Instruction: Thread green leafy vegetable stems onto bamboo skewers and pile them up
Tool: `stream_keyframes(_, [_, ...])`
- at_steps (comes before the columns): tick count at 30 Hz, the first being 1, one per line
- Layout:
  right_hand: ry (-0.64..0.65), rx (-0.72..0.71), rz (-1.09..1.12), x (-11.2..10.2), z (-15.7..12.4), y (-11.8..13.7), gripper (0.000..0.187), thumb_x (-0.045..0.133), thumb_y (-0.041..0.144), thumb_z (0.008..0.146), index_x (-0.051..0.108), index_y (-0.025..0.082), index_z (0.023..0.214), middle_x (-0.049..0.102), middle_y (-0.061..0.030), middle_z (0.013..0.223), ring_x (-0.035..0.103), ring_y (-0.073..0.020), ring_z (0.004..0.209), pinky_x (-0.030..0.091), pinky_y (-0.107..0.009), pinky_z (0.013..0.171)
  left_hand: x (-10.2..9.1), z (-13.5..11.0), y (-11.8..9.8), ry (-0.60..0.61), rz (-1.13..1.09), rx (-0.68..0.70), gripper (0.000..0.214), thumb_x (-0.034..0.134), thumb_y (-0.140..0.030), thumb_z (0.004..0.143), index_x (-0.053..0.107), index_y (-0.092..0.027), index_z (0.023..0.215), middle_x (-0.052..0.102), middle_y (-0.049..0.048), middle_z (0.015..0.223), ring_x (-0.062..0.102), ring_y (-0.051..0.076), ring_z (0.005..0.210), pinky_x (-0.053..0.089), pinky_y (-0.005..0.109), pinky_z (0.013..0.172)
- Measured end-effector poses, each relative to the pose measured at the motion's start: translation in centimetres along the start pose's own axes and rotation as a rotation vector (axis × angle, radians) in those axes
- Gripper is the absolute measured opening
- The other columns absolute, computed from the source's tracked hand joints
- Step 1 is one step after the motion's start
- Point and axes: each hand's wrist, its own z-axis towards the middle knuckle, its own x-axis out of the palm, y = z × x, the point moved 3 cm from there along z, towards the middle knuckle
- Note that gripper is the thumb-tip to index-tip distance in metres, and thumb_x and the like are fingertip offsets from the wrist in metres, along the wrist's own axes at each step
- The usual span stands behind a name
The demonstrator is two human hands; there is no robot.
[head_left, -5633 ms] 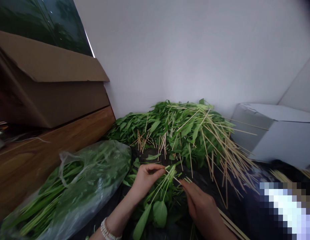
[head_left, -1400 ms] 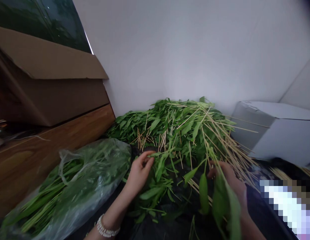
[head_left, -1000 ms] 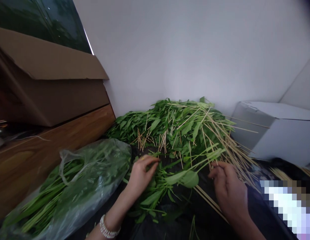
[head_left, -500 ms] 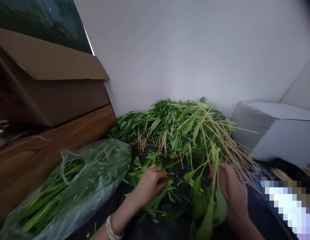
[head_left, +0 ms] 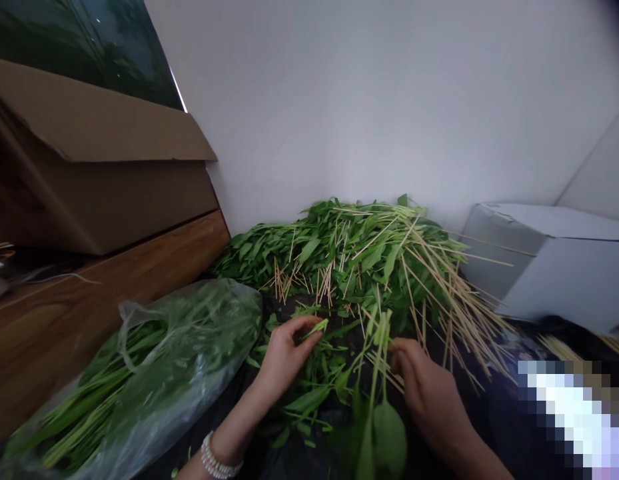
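Between thumb and index finger, my left hand point(head_left: 289, 350) pinches a short piece of green stem point(head_left: 319, 326). My right hand point(head_left: 429, 383) is closed on a small bunch of leafy green stems point(head_left: 382, 333), whose cut ends point up and whose broad leaves hang down. Pale thin sticks show just behind that bunch, and I cannot tell whether the hand holds any of them. Loose leaves and stem bits point(head_left: 309, 400) lie on the dark surface under and between my hands. Beyond them is a large heap of leafy greens point(head_left: 309, 250) with thin wooden skewers point(head_left: 464, 307) stuck through.
At the left lies a clear plastic bag point(head_left: 189, 373) of more greens. A cardboard box point(head_left: 139, 193) stands on a wooden surface point(head_left: 189, 257) behind it. A white box point(head_left: 564, 260) sits at the right, against the white wall point(head_left: 369, 100). More skewers lie at the right edge.
My right hand has moved left with its bunch of greens. My left hand has risen slightly from the loose leaves and now pinches a stem piece.
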Motion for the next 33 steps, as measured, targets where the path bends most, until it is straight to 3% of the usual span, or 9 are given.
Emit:
stream_keyframes(7, [0.078, -0.199, -0.071, 2.2, -0.9, 0.3, 0.024, 0.03, 0.015, 0.094, 0.051, 0.021, 0.104, 0.065, 0.001, 0.074, 0.066, -0.013, 0.063, 0.045, -0.022, 0.057, -0.3, 0.3, -0.4, -0.009, -0.016, 0.08, 0.024, 0.053, -0.028, 0.09, 0.071, -0.02, 0.104, 0.069, 0.0064, 0.1, 0.063, 0.019, 0.095, 0.046, 0.03, 0.087])
stream_keyframes(15, [0.239, -0.147, -0.055, 3.6, -1.4, 0.1, 0.027, 0.029, 0.01, 0.091, 0.051, 0.023, 0.096, 0.068, -0.0022, 0.087, 0.069, -0.0163, 0.077, 0.049, -0.026, 0.066, 0.1, 0.0, -0.9, 0.05, -0.134, -0.012, 0.025, 0.053, -0.027, 0.089, 0.07, -0.019, 0.105, 0.07, 0.0065, 0.107, 0.063, 0.021, 0.102, 0.044, 0.031, 0.093])
stream_keyframes(20, [0.26, -0.13, -0.079, 3.8, -1.5, -0.1, 0.027, 0.029, 0.01, 0.091, 0.052, 0.022, 0.098, 0.069, -0.0032, 0.09, 0.069, -0.0179, 0.081, 0.051, -0.027, 0.068, 0.0, 0.2, -1.0, 0.092, -0.243, -0.043, 0.019, 0.063, -0.026, 0.081, 0.073, -0.016, 0.095, 0.072, 0.0068, 0.095, 0.064, 0.02, 0.091, 0.047, 0.029, 0.084])
stream_keyframes(22, [0.239, -0.132, -0.086, 3.8, -1.5, -0.2, 0.028, 0.029, 0.011, 0.091, 0.053, 0.022, 0.1, 0.07, -0.0035, 0.091, 0.07, -0.018, 0.082, 0.051, -0.028, 0.069, -0.1, 0.2, -0.8, 0.045, -0.248, -0.039, 0.018, 0.069, -0.023, 0.075, 0.073, -0.016, 0.091, 0.071, 0.0063, 0.09, 0.064, 0.019, 0.085, 0.048, 0.028, 0.079])
stream_keyframes(26, [0.189, -0.134, -0.106, 3.7, -1.6, -0.4, 0.029, 0.03, 0.012, 0.091, 0.052, 0.022, 0.107, 0.07, -0.0035, 0.092, 0.07, -0.0177, 0.079, 0.051, -0.026, 0.066, -0.7, 0.3, -0.5, -0.157, -0.134, 0.009, 0.022, 0.072, -0.019, 0.069, 0.072, -0.018, 0.091, 0.068, 0.0034, 0.084, 0.06, 0.016, 0.076, 0.048, 0.026, 0.074])
stream_keyframes(28, [0.179, -0.135, -0.102, 3.7, -1.6, -0.4, 0.029, 0.03, 0.012, 0.092, 0.051, 0.022, 0.109, 0.07, -0.0034, 0.092, 0.07, -0.0172, 0.078, 0.05, -0.026, 0.065, -0.8, 0.2, -0.3, -0.184, -0.13, 0.001, 0.021, 0.073, -0.02, 0.069, 0.072, -0.018, 0.09, 0.067, 0.0028, 0.081, 0.059, 0.015, 0.072, 0.048, 0.026, 0.071])
stream_keyframes(33, [0.194, -0.146, -0.061, 3.8, -1.7, -0.2, 0.026, 0.031, 0.013, 0.093, 0.053, 0.022, 0.102, 0.069, -0.0036, 0.091, 0.069, -0.0172, 0.08, 0.051, -0.027, 0.07, -0.3, 0.3, 0.1, -0.014, -0.379, -0.181, 0.022, 0.07, -0.032, 0.075, 0.074, -0.016, 0.089, 0.073, 0.0066, 0.087, 0.065, 0.018, 0.078, 0.05, 0.028, 0.074])
